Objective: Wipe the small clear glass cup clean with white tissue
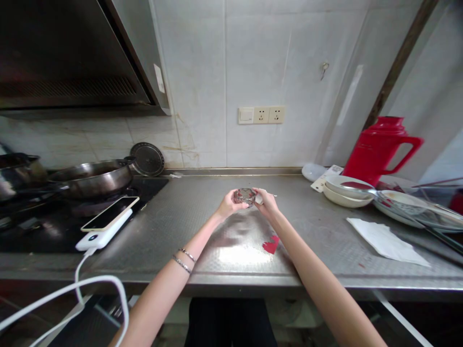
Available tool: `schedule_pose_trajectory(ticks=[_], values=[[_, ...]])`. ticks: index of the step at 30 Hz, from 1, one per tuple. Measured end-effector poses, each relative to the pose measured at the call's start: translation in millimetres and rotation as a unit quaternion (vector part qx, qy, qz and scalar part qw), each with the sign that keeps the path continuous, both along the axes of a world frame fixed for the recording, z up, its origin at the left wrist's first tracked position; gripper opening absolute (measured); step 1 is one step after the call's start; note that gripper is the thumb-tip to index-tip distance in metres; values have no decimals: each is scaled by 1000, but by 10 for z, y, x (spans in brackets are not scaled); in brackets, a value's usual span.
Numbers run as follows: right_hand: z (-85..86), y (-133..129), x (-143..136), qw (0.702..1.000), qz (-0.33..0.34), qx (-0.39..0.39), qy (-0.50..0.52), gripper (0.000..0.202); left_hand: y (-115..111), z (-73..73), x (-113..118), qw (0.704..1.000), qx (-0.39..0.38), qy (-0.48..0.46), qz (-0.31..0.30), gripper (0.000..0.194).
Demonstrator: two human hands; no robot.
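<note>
Both hands hold a small clear glass dish (245, 196), perhaps an ashtray, over the middle of the steel counter (195, 202). My left hand (229, 204) grips its left side, with the thumb along the near edge. On the opposite side, my right hand (266, 202) is closed on the rim. A bit of white material (259, 198), like tissue or cloth, shows between my right fingers and the glass. Below the right wrist, a torn red patch (270, 245) lies on the counter.
On the left, a phone (110, 213) and white power bank (104, 231) with a cable rest by the stove, near a steel pan (94, 178). To the right are a red thermos (378, 149), stacked bowls (343, 196), plates and a folded white napkin (387, 241).
</note>
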State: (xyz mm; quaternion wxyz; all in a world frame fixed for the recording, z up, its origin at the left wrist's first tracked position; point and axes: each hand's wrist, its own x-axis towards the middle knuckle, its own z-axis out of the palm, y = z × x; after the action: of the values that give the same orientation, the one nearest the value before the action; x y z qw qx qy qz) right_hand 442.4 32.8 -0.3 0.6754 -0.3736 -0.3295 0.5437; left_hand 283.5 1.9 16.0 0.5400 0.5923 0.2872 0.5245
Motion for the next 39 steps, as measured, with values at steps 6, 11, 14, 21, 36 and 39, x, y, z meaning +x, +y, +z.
schedule_pose_trajectory(ticks=[6,11,14,21,36,39], values=[[43,-34,-125,999,29,4,12,25,75,-105,39,1000,9,-12,-27,65],[86,-122,-214,996,81,-1,21,34,180,-246,59,999,36,12,-14,71],[89,-152,-246,996,83,10,34,33,204,-311,59,996,70,43,18,74],[18,-103,-376,997,31,22,68,29,135,-280,78,978,112,94,151,83],[-24,-24,-230,999,30,2,37,33,83,-188,111,1000,8,15,-8,71],[-20,-30,-239,999,34,16,20,33,111,-204,101,999,8,35,31,78]])
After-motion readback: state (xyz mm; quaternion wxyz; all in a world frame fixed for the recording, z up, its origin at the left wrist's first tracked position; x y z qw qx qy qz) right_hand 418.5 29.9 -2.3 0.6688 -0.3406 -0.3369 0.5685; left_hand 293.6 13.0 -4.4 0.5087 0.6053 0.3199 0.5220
